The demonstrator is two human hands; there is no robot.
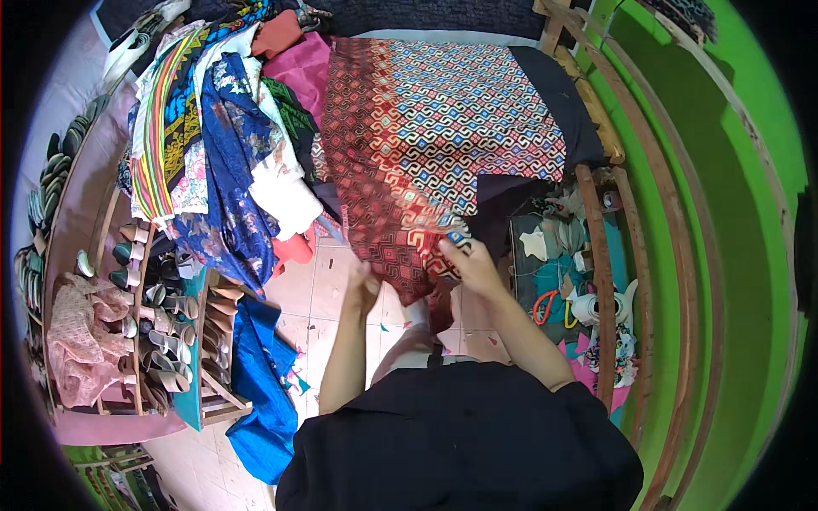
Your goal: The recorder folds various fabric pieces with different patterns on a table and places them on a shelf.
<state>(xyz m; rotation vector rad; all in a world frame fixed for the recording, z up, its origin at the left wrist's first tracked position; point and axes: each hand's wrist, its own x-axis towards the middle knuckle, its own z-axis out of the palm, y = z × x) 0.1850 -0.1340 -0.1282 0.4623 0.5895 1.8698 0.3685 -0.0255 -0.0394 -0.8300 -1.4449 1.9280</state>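
A large patterned cloth (452, 111), dark red along its left side and red, white and blue elsewhere, lies spread over a dark surface. Its near end hangs down toward my legs in loose folds. My right hand (473, 264) pinches this hanging end between thumb and fingers. At the cloth's left edge is my left hand (363, 288), slightly blurred, its fingers curled against the edge. Under the cloth, dark fabric (554, 102) shows at the right.
Mixed fabrics (230, 145) are heaped at the left, above wooden racks of shoe forms (166, 341). Blue cloth (260, 383) lies on the tiled floor among scraps. At right, a shelf holds orange-handled scissors (544, 307) behind wooden rails (601, 281), beside a green wall (750, 281).
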